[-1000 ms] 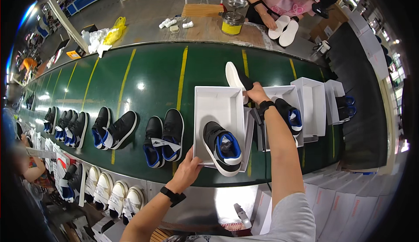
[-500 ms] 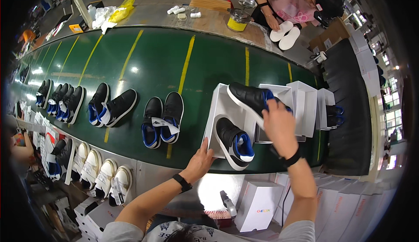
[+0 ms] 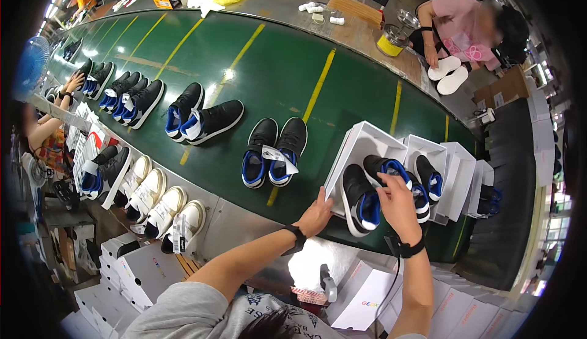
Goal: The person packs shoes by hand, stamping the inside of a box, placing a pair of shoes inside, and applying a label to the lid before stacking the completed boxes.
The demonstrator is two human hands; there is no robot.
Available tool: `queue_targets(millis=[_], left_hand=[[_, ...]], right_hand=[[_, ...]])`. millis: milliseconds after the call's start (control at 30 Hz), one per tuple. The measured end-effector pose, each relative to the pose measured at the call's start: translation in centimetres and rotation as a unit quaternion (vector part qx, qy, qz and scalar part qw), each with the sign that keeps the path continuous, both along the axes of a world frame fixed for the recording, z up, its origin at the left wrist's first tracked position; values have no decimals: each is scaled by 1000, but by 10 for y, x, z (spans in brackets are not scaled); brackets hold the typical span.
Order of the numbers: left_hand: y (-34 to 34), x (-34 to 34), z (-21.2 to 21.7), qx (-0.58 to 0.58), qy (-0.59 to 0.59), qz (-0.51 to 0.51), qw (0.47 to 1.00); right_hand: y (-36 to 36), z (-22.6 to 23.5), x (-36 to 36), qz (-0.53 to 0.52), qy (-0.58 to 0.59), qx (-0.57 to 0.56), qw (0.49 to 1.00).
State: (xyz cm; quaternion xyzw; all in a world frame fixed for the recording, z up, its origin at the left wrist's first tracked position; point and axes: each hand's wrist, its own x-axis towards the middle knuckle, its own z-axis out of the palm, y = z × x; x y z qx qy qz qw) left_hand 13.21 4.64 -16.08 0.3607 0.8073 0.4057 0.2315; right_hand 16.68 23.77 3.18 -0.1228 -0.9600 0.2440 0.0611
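An open white shoebox [image 3: 348, 152] stands on the green belt in front of me. Its near left wall is in the grip of my left hand [image 3: 313, 217]. My right hand [image 3: 397, 207] is closed at the blue-lined collar of a black sneaker [image 3: 380, 164], which sits low in the box's right side. Part of that sneaker is hidden behind my fingers. Beside it, a matching black sneaker [image 3: 359, 195] with a white sole leans with its heel toward me. Left of the box, another pair of black sneakers [image 3: 276, 149] carries a white tag.
More black sneakers [image 3: 205, 116] line the green belt [image 3: 257, 82] leftward. Further open boxes [image 3: 455, 177] stand at right. Cream sneakers [image 3: 165, 201] sit on a lower ledge. Across the belt a person [image 3: 455, 30] handles white soles; another person's hand [image 3: 74, 82] reaches in at far left.
My right hand has lowered the black sneaker from above the box's right edge into the box. My left hand stays on the box wall. The whole view has swung left.
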Motion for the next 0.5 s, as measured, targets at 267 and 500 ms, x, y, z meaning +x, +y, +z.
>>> queue_targets(millis=[267,500], left_hand=[[33,-52,18,-3,71,63,996],[-58,-121,85,96,264,245,928]], right_hand=[[-44,58,40,-28,-50,-157,986],[-113,90,128,-113,-31,-207,971]])
